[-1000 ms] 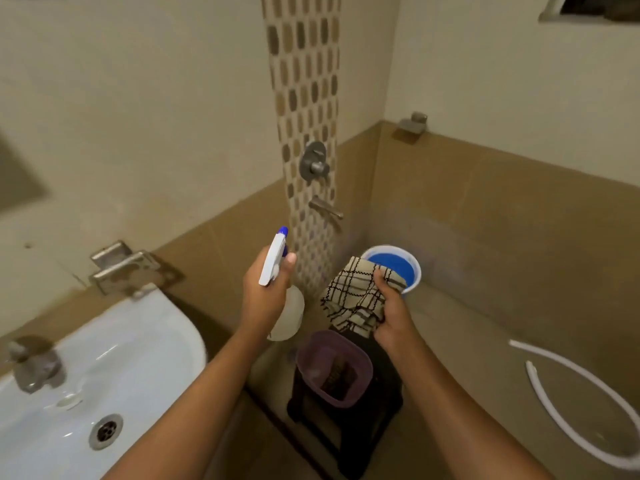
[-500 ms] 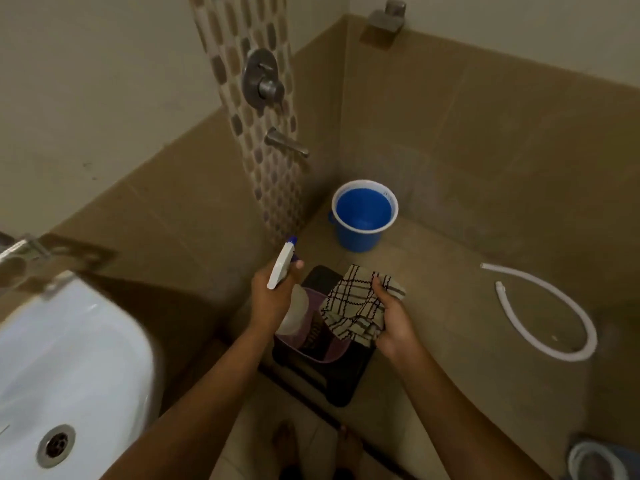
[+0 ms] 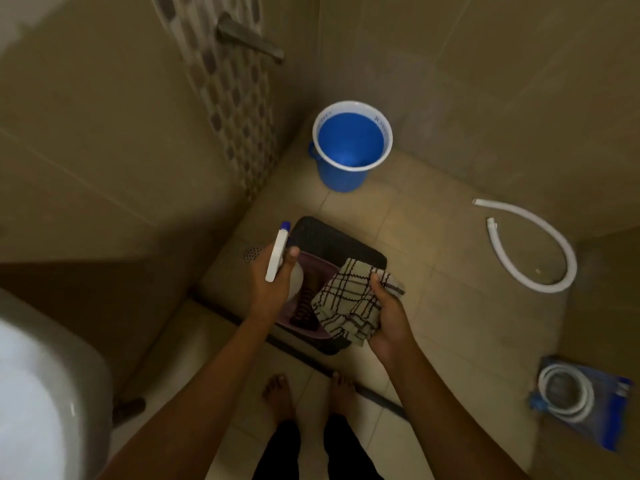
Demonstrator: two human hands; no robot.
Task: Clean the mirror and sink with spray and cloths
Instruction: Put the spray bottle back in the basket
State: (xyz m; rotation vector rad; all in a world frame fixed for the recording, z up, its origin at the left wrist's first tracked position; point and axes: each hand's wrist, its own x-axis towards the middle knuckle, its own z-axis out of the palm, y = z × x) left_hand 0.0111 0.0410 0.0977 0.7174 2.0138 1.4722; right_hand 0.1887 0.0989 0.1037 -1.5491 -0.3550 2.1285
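A blue bucket [image 3: 349, 150] with a white rim stands in the corner of the tiled floor [image 3: 433, 306], under the wall spout [image 3: 249, 38]; whether it holds water I cannot tell. Nearer, a purple tub [image 3: 308, 327] sits on a dark stool [image 3: 332, 237], with something dark and striped inside it.

Over that tub the left hand [image 3: 273, 285] is wrapped round the neck of a spray bottle [image 3: 278, 258], white trigger head and blue nozzle pointing up and away. The right hand [image 3: 388, 317] has its fingers curled into a checked cloth [image 3: 349, 303], which hangs bunched just beside the bottle.

The white sink [image 3: 45, 393] fills the lower left; its rounded edge juts toward the person's left arm. A dark threshold strip crosses the floor just ahead of the bare feet [image 3: 280, 396]. To the right the floor lies open around a curved white hose [image 3: 540, 251], and a packaged coiled hose [image 3: 578, 400] lies by the right wall. The walls are tan tile, with a mosaic band running up behind the spout.
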